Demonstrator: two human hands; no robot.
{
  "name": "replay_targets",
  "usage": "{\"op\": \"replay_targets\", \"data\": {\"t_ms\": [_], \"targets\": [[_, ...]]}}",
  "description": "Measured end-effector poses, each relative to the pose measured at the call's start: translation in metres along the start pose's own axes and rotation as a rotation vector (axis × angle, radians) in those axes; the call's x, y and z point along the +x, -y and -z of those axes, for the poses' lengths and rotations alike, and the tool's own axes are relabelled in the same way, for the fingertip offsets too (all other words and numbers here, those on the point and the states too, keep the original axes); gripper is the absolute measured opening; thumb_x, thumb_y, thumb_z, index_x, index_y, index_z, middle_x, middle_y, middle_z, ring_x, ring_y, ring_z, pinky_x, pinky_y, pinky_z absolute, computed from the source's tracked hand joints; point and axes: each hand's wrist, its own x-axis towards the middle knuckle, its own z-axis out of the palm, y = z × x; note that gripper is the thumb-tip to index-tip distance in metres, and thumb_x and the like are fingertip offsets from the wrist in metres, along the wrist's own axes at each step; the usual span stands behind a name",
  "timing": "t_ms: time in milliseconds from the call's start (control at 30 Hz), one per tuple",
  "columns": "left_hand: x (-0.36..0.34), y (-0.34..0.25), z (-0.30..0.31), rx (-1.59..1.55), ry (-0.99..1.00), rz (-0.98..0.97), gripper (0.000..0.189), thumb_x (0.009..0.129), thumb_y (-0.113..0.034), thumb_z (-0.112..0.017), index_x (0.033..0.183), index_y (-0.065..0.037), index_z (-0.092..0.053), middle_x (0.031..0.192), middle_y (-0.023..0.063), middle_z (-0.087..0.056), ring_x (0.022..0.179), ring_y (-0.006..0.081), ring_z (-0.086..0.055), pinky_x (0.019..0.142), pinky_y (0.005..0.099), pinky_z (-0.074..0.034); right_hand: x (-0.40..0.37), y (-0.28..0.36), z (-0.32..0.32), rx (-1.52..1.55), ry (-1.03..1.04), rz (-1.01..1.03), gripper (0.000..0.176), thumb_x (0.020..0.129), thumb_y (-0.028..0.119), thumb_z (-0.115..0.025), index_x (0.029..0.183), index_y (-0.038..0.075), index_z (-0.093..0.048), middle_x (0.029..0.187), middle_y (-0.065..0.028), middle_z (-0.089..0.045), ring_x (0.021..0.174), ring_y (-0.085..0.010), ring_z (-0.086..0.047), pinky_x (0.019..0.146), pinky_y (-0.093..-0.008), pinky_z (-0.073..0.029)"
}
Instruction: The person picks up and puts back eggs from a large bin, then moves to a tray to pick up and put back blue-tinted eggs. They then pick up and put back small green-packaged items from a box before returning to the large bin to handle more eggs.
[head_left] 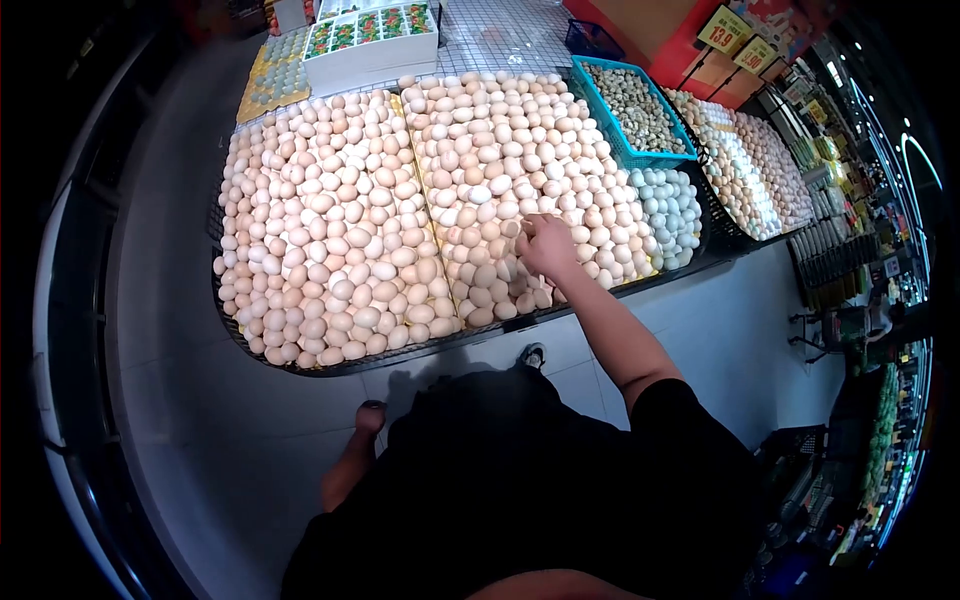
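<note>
Brown and cream eggs (330,220) lie heaped in a wide black-rimmed display, split by a yellow cardboard strip (425,190). Over the right-hand heap (500,130), my right hand (548,245) reaches down with its fingers bent together at the eggs. Whether an egg is between those fingers is hidden. Down at my left side, below the display's front edge, hangs my left hand (370,416). It is small and dark in view, and its fingers cannot be made out.
Bluish eggs (668,215) lie right of the heap, below a turquoise crate (640,155) of small speckled eggs. Behind stands a white box (375,68) with colourful packs. More eggs (750,170) and price signs (724,30) are at the right. A shoe (532,355) shows below the display.
</note>
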Motion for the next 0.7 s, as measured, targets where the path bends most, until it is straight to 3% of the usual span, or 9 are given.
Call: {"op": "replay_targets", "data": {"t_ms": [133,167,233,300,367,533,667,700], "targets": [[-0.029,-0.022,-0.011,-0.064,-0.046,0.065,0.038,0.091,-0.034,-0.080,0.118,-0.008,-0.083,0.120,0.0197,-0.083,0.115,0.0380,-0.078,0.103,0.0454,-0.060,0.064,0.002,-0.007,0.015,-0.001,0.042,0.047,0.093,0.032,-0.079,0.132,0.008,-0.075,0.116,-0.0194,-0.075,0.112,-0.0390,-0.073,0.099,-0.0523,-0.058],[-0.041,-0.022,-0.016,0.130,-0.057,-0.060,0.034,0.090,-0.034,-0.076,0.117,-0.014,-0.084,0.117,0.0184,-0.083,0.112,0.0382,-0.079,0.101,0.0480,-0.062,0.078,0.001,-0.008,0.026,0.026,0.051,0.046,0.093,0.031,-0.080,0.133,0.009,-0.075,0.118,-0.0184,-0.075,0.113,-0.0378,-0.073,0.100,-0.0513,-0.059],[-0.070,-0.031,-0.023,0.184,0.058,0.010,0.032,0.089,-0.034,-0.071,0.114,-0.017,-0.084,0.114,0.0189,-0.083,0.110,0.0383,-0.079,0.098,0.0508,-0.063,0.104,-0.006,-0.020,0.028,0.050,0.064,0.046,0.093,0.030,-0.078,0.134,0.010,-0.074,0.123,-0.0182,-0.074,0.117,-0.0380,-0.072,0.103,-0.0510,-0.058],[-0.094,-0.060,-0.036,0.565,0.222,-0.044,0.033,0.090,-0.036,-0.072,0.113,-0.016,-0.085,0.112,0.0207,-0.082,0.109,0.0420,-0.077,0.094,0.0518,-0.062,0.126,-0.011,-0.022,0.012,0.159,0.047,0.049,0.093,0.030,-0.078,0.138,0.014,-0.073,0.133,-0.0160,-0.072,0.125,-0.0364,-0.069,0.108,-0.0501,-0.056],[-0.110,-0.072,-0.055,0.528,0.277,0.106,0.033,0.091,-0.037,-0.072,0.113,-0.015,-0.085,0.112,0.0208,-0.082,0.109,0.0422,-0.077,0.094,0.0518,-0.062,0.141,-0.021,-0.025,0.029,0.202,0.095,0.050,0.092,0.032,-0.079,0.139,0.015,-0.072,0.133,-0.0158,-0.071,0.125,-0.0362,-0.069,0.108,-0.0500,-0.057],[-0.114,-0.135,-0.110,0.282,0.132,0.318,0.034,0.092,-0.038,-0.072,0.112,-0.014,-0.085,0.111,0.0210,-0.082,0.109,0.0427,-0.077,0.093,0.0516,-0.062,0.167,-0.045,-0.037,0.000,0.319,0.221,0.055,0.089,0.037,-0.084,0.139,0.017,-0.071,0.126,-0.0166,-0.069,0.118,-0.0342,-0.073,0.100,-0.0494,-0.061],[-0.101,-0.178,-0.159,0.129,-0.012,0.378,0.035,0.093,-0.039,-0.072,0.112,-0.014,-0.085,0.111,0.0211,-0.082,0.109,0.0431,-0.077,0.093,0.0515,-0.062,0.179,-0.065,-0.035,0.122,0.259,0.300,0.052,0.087,0.040,-0.085,0.130,0.014,-0.074,0.127,-0.0181,-0.069,0.114,-0.0342,-0.074,0.098,-0.0516,-0.060],[-0.099,-0.183,-0.172,0.095,-0.046,0.389,0.035,0.093,-0.040,-0.072,0.112,-0.013,-0.085,0.111,0.0211,-0.082,0.109,0.0432,-0.077,0.093,0.0515,-0.062,0.181,-0.077,-0.038,0.266,0.164,0.317,0.052,0.085,0.039,-0.085,0.129,0.013,-0.075,0.125,-0.0193,-0.069,0.110,-0.0359,-0.074,0.097,-0.0510,-0.060]]}}
